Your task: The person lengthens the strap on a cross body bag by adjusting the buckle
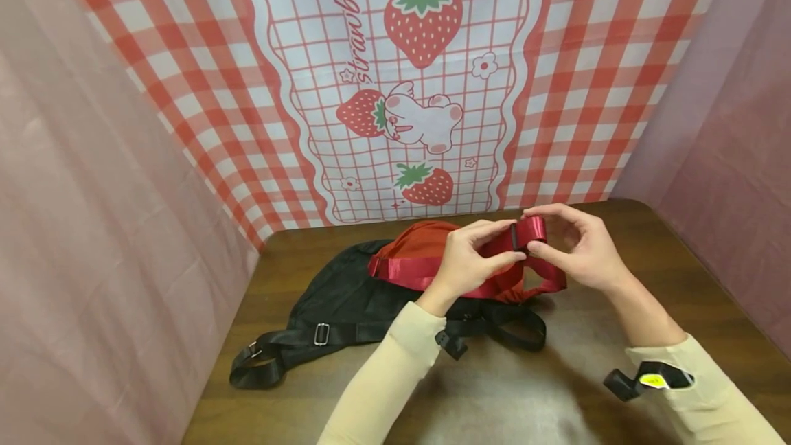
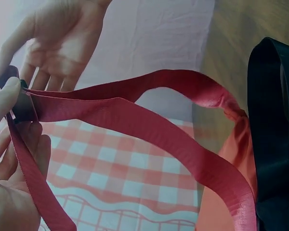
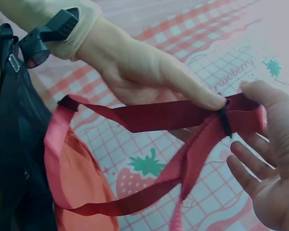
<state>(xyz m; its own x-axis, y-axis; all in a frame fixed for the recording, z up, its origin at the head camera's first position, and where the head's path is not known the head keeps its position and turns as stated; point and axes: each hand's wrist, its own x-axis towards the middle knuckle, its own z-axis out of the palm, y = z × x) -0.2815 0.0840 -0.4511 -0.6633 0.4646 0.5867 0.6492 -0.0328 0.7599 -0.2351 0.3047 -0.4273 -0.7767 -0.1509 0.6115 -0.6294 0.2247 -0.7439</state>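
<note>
A glossy red webbing strap (image 1: 531, 230) with a black slide buckle (image 3: 225, 120) is held up between both hands. My left hand (image 1: 469, 253) pinches the strap beside the buckle, thumb on the near side. My right hand (image 1: 583, 246) holds the short loop past the buckle between thumb and fingers. From there two red lengths run down to an orange-red bag (image 1: 426, 235), and a loose tail (image 2: 43, 187) hangs below the buckle. The orange-red bag lies on a black bag (image 1: 346, 287).
Black straps with a metal slider (image 1: 321, 334) trail over the front of the wooden table (image 1: 494, 390). A strawberry-print cloth (image 1: 395, 88) hangs behind, and pink curtains (image 1: 111, 211) flank both sides. Small black cameras (image 1: 452, 345) sit on both sleeves.
</note>
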